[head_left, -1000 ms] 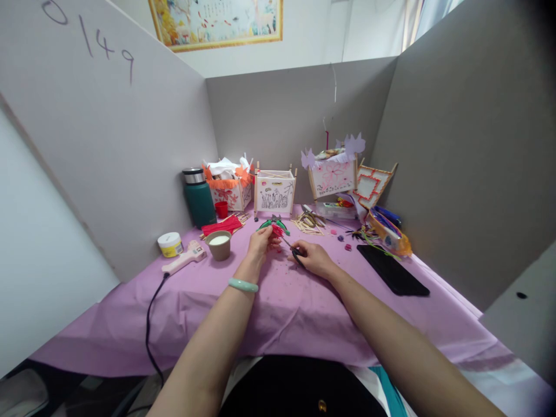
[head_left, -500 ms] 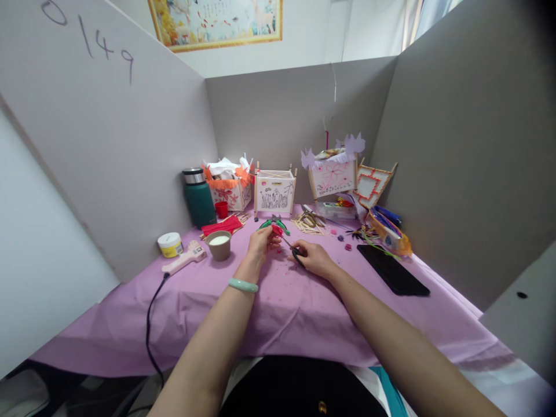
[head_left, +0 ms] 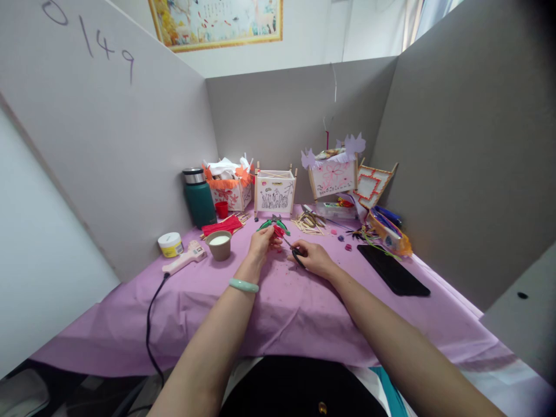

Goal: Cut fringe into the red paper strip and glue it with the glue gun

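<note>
Purple cloth (head_left: 295,324) hangs down in front. Above it, the left hand (head_left: 259,244) pinches a red bit (head_left: 278,231) near pliers (head_left: 275,219); the right hand (head_left: 314,258) holds scissors (head_left: 298,258) pointed at it.

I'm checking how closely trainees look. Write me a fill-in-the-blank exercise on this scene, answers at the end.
1. The left hand holds a red piece near the blades of the ____ in the right hand.
2. A bangle circles the ____ forearm.
3. The tool just beyond the left hand has ____ handles.
4. The left partition bears the digits 0, 1, 4 and ____.

Missing words: scissors; left; green; 9.
</note>
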Available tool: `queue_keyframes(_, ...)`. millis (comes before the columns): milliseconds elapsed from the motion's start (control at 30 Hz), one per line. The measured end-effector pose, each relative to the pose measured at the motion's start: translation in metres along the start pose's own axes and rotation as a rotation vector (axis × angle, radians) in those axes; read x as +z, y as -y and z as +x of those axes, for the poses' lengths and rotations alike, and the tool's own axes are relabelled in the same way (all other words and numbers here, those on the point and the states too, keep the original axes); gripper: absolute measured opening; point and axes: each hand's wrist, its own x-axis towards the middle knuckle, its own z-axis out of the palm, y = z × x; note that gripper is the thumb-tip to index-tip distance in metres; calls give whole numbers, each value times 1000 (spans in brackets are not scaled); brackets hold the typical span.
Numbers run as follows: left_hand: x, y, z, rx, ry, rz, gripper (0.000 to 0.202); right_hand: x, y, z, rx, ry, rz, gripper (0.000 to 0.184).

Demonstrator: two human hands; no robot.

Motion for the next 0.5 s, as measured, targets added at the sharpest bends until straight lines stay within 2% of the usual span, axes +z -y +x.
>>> queue_keyframes(200,3,-2,-2,-12,-36,19,19,-1,0,0,7,5,-7,30)
queue_keyframes(500,0,0,1,0,-18,8,19,-1,0,0,3,-8,-29,28)
